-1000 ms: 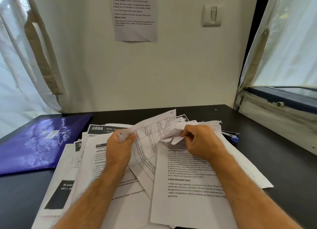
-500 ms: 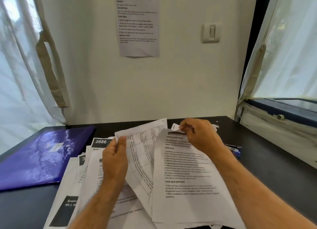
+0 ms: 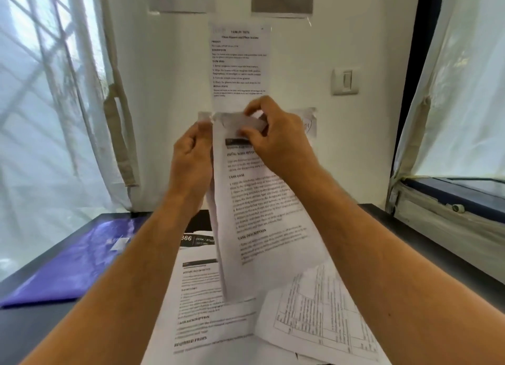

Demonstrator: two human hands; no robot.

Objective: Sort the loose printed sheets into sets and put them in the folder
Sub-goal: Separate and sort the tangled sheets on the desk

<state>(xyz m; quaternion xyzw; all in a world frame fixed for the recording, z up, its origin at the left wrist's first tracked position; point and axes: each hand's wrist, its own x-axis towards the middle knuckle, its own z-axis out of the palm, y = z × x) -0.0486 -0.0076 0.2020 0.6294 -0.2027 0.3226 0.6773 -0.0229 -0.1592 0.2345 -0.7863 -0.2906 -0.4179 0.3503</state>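
Both hands pinched sheet (image 3: 262, 214) at its top: left hand (image 3: 192, 162), right hand (image 3: 278, 140) | sheet hung above the table's (image 3: 410, 228) loose pile (image 3: 207, 304) | purple folder (image 3: 76, 266) lay off left

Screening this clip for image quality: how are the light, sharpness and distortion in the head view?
Head view: daylight through the curtains washes out both sides; the sheet held up by the left hand and right hand is softly blurred, headings readable, small text not; the folder and the papers on the desk are smeared; wide-angle bending shows at the window frame.
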